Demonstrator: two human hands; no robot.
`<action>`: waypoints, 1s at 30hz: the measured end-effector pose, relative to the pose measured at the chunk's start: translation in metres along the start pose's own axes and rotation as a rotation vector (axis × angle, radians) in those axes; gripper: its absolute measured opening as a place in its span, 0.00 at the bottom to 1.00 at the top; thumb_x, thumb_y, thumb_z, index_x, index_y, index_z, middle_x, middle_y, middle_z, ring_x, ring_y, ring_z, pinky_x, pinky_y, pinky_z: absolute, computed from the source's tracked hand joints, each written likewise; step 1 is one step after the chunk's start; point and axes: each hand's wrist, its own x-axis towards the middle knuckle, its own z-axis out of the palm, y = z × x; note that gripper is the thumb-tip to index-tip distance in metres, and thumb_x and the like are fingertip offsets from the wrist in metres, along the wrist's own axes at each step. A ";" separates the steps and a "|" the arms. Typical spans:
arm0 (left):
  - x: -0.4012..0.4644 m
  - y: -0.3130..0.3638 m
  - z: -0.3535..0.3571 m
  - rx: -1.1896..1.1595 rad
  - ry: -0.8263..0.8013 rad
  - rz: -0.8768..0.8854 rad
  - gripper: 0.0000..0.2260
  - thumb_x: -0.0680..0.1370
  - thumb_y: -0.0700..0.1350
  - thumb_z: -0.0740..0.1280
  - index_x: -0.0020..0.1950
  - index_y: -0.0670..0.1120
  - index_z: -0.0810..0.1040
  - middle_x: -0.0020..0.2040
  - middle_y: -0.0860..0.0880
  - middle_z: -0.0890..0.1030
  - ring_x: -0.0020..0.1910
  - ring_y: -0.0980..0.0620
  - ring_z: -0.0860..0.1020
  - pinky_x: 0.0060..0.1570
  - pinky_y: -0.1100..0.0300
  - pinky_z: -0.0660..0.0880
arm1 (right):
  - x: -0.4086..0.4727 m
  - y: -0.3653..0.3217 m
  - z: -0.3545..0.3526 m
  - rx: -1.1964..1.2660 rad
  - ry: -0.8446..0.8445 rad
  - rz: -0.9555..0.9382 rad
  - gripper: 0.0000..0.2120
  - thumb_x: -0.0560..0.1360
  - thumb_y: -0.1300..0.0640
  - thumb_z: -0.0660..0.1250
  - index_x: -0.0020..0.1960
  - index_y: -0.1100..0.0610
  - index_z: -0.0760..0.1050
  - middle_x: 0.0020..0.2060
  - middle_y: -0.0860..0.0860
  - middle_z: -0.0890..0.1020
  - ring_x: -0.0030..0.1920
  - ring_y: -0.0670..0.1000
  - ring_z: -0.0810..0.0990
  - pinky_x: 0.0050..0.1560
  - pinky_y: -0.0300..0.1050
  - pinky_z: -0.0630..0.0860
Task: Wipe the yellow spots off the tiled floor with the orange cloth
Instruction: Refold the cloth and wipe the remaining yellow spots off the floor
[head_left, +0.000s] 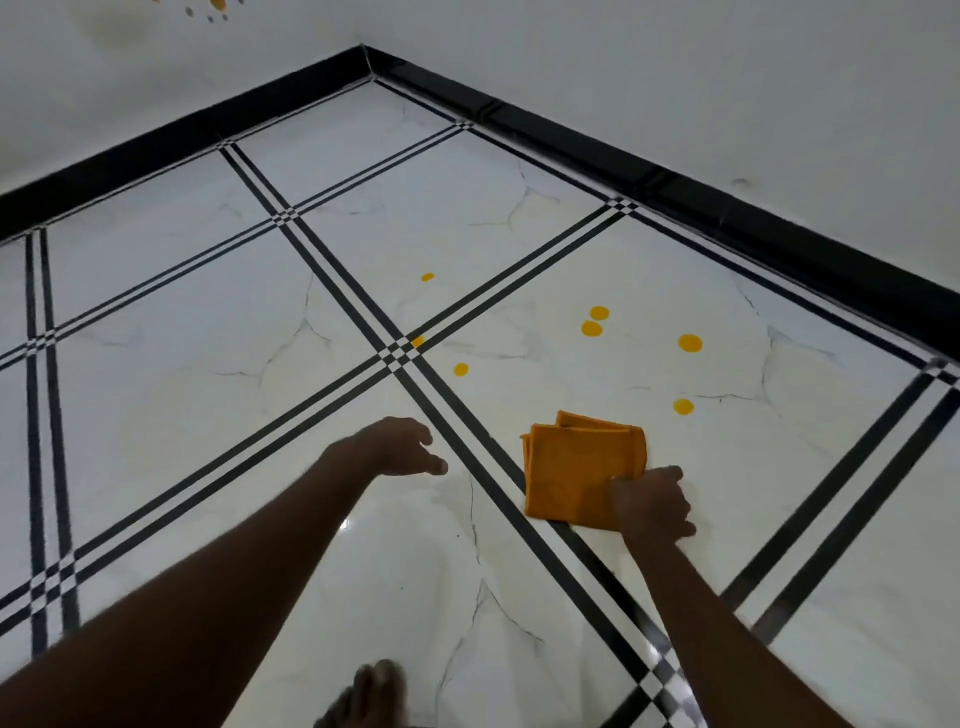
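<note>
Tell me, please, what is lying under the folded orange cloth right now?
The orange cloth lies on the white tiled floor, its near edge over a black stripe. The right hand grips its near corner. Any yellow spot beneath is hidden.

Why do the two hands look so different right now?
The right hand rests on the corner of the folded orange cloth, fingers curled over it. The left hand holds nothing; its fingers are spread loosely above the tiled floor. The right hand is closer to the yellow spots than the left. Both reach forward with bare arms.
</note>
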 end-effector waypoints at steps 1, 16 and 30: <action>0.007 0.002 0.002 0.026 -0.013 0.017 0.29 0.78 0.58 0.67 0.75 0.45 0.68 0.76 0.47 0.67 0.76 0.47 0.64 0.72 0.53 0.60 | 0.003 -0.003 0.003 0.027 -0.008 0.026 0.22 0.76 0.53 0.71 0.65 0.64 0.72 0.60 0.64 0.79 0.64 0.67 0.76 0.67 0.63 0.68; 0.090 0.000 -0.071 0.085 -0.102 0.045 0.16 0.76 0.56 0.67 0.51 0.43 0.80 0.49 0.43 0.82 0.44 0.48 0.80 0.43 0.58 0.78 | -0.008 -0.129 -0.066 -0.056 0.156 -0.774 0.15 0.75 0.58 0.68 0.60 0.47 0.76 0.44 0.54 0.85 0.45 0.62 0.83 0.43 0.50 0.78; 0.111 0.013 0.071 0.065 0.507 0.223 0.28 0.79 0.59 0.58 0.76 0.48 0.64 0.77 0.44 0.63 0.76 0.45 0.61 0.73 0.47 0.62 | 0.040 -0.095 0.060 -0.539 0.138 -1.124 0.26 0.77 0.45 0.66 0.70 0.56 0.74 0.68 0.62 0.77 0.66 0.64 0.77 0.64 0.62 0.75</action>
